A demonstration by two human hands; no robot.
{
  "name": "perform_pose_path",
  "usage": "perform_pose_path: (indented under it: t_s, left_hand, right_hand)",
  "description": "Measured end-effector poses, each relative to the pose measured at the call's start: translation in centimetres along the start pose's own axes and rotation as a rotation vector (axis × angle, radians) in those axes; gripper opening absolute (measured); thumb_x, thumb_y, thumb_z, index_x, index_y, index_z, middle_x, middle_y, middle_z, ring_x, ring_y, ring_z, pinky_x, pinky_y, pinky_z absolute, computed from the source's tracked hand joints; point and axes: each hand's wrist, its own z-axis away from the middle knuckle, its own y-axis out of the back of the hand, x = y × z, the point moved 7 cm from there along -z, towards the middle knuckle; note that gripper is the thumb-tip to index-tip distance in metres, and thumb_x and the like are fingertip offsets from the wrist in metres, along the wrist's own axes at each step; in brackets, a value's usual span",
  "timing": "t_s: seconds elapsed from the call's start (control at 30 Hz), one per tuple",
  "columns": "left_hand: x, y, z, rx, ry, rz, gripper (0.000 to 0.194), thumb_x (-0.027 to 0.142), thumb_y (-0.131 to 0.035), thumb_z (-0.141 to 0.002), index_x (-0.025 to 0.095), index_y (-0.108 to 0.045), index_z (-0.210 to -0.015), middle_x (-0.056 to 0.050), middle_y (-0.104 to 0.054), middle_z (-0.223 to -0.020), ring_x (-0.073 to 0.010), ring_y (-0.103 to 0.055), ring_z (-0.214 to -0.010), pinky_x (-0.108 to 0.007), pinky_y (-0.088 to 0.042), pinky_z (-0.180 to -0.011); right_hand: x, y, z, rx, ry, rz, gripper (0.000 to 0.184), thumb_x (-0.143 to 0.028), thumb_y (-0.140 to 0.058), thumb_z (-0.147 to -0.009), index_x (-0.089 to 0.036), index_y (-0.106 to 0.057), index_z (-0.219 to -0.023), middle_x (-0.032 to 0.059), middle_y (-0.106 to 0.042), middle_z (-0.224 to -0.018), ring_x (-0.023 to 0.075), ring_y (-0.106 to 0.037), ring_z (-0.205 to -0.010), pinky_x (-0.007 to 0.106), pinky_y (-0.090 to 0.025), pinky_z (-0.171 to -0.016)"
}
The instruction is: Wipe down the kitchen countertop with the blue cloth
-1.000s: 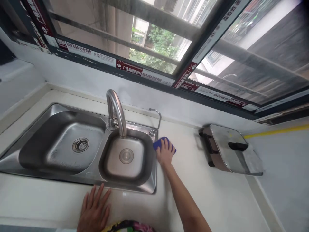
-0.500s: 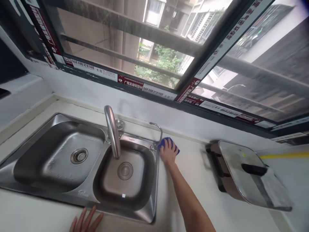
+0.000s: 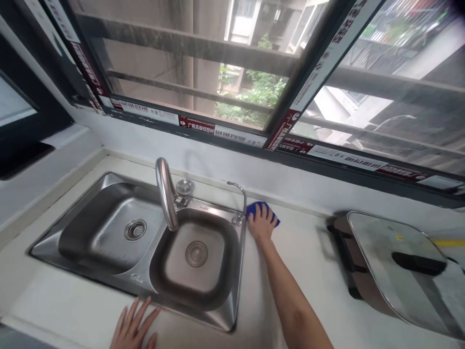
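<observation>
My right hand [image 3: 260, 224] presses a blue cloth [image 3: 278, 222] onto the white countertop [image 3: 301, 252], just right of the sink and beside the thin curved spout [image 3: 244, 194]. Its fingers lie over the cloth, which sticks out past them at the top and right. My left hand [image 3: 132, 327] rests on the counter at the front edge of the sink, fingers apart and holding nothing. Between the hands is the steel double-bowl sink [image 3: 140, 278]. A larger gooseneck faucet [image 3: 165, 194] arches over the divider, its tip above the right bowl.
On the right stands a brown electric pan [image 3: 374, 286] with a glass lid [image 3: 378, 242] and black handle. A clear round object [image 3: 185, 186] sits behind the faucet. The window frame [image 3: 232, 138] runs along the back wall, and something yellow [image 3: 450, 242] lies behind the pan.
The camera view has shifted, so the sink appears farther right and smaller. My right hand stays with the cloth beside the thin spout; more of my left hand shows.
</observation>
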Motion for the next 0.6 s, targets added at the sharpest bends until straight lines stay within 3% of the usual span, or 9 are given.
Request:
perform_pose_path:
  t_s: [0.17, 0.33, 0.5, 0.6]
  left_hand:
    - [0.1, 0.4, 0.0, -0.002, 0.019, -0.009, 0.055, 0.032, -0.06, -0.085, 0.026, -0.056, -0.14, -0.007, -0.05, -0.152, -0.0286, -0.025, -0.151, -0.051, -0.015, -0.125]
    - [-0.1, 0.3, 0.5, -0.062, 0.086, 0.049, 0.054, 0.028, -0.056, -0.089, 0.027, -0.054, -0.142, -0.007, -0.051, -0.151, -0.0298, -0.03, -0.149, -0.055, -0.029, -0.119]
    - [-0.2, -0.3, 0.8, -0.103, 0.138, 0.127, 0.052, 0.029, -0.053, -0.09, 0.027, -0.055, -0.142, -0.008, -0.049, -0.152, -0.0316, -0.03, -0.149, -0.06, -0.029, -0.118]
    - [-0.2, -0.7, 1.0, -0.084, 0.163, 0.179, 0.051, 0.028, -0.053, -0.09, 0.028, -0.055, -0.141, -0.008, -0.049, -0.152, -0.0318, -0.03, -0.149, -0.061, -0.027, -0.119]
  right_hand:
    - [1.0, 2.1, 8.7, 0.07, 0.057, -0.074, 0.055, -0.033, -0.023, -0.098, -0.022, -0.045, -0.147, 0.0114, -0.042, -0.155, 0.033, -0.028, -0.144, 0.059, -0.022, -0.112]
    - [2.2, 4.4, 16.7, -0.007, 0.184, -0.191, 0.049, -0.042, -0.029, -0.099, -0.027, -0.052, -0.14, 0.0078, -0.051, -0.147, 0.0267, -0.039, -0.137, 0.047, -0.03, -0.106]
    - [3.2, 6.0, 18.8, -0.133, 0.225, -0.217, 0.044, -0.048, -0.037, -0.097, -0.025, -0.062, -0.124, 0.0102, -0.061, -0.126, 0.0283, -0.049, -0.119, 0.045, -0.037, -0.094]
    - [2.2, 6.8, 18.5, -0.162, 0.29, -0.21, 0.036, -0.043, -0.04, -0.095, -0.022, -0.066, -0.104, 0.012, -0.064, -0.112, 0.0289, -0.051, -0.111, 0.047, -0.037, -0.099]
